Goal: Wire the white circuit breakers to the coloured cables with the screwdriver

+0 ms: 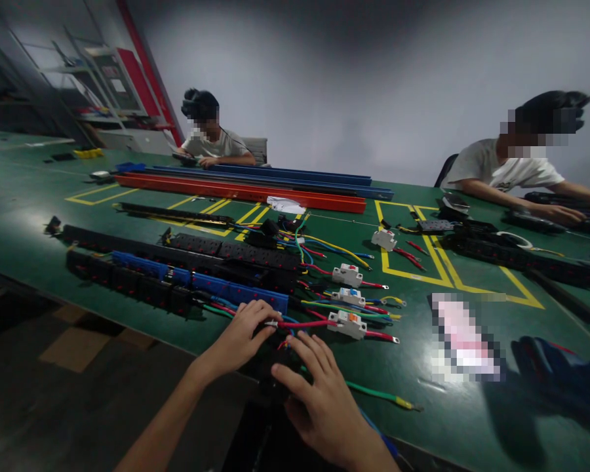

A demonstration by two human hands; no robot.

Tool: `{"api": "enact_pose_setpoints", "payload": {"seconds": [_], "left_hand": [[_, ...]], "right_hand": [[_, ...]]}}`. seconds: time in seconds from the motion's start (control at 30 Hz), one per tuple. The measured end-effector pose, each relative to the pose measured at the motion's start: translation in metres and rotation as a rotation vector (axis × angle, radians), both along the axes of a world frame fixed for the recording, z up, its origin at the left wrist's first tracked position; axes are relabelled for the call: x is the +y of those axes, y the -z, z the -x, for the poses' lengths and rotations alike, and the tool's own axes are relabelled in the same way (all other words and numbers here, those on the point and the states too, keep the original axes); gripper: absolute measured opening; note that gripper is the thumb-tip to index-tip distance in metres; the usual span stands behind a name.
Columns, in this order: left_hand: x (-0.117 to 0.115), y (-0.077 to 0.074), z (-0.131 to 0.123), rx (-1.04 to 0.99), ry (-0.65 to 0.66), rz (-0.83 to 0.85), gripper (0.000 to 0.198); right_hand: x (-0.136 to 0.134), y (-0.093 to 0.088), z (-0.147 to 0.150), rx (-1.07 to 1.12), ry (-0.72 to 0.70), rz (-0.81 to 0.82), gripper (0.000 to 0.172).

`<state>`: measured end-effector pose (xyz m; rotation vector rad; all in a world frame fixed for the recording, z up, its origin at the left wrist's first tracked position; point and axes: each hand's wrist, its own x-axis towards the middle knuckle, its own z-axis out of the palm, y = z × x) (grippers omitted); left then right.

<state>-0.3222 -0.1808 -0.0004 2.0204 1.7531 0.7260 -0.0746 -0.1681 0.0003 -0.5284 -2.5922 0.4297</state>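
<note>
My left hand (243,334) pinches the end of a red wire (305,323) at the near edge of the green table (29,216). That wire runs right to a white circuit breaker (347,324). My right hand (319,393) rests with spread fingers on a black part (274,380) at the table edge, just below the wire ends. Two more white breakers (348,275) (348,296) lie behind, each with coloured wires. A green-and-yellow wire (381,395) lies right of my right hand.
Long black and blue socket strips (177,265) stretch left across the table. Red and blue rails (240,190) lie further back. Two other people sit at the far side and the right. Yellow tape marks (465,285) outline areas. A blue object (565,380) lies at right.
</note>
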Motion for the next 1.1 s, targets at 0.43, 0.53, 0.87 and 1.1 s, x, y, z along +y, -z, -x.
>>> {"api": "enact_pose_setpoints", "payload": {"seconds": [0.43,0.53,0.87,1.1], "left_hand": [[-0.009,0.008,0.005,-0.054,0.034,-0.09,0.019],[-0.01,0.007,0.004,-0.054,0.033,-0.106,0.02],[-0.012,-0.001,0.004,-0.062,0.065,-0.088,0.02],[-0.025,-0.005,0.004,-0.055,0.074,-0.034,0.011]], "right_hand": [[0.005,0.002,-0.01,0.03,0.009,0.104,0.048],[0.004,0.005,-0.011,0.052,0.077,0.083,0.038],[0.007,0.012,-0.032,0.13,0.266,-0.044,0.042],[0.014,0.016,-0.041,0.113,0.305,-0.05,0.04]]}}
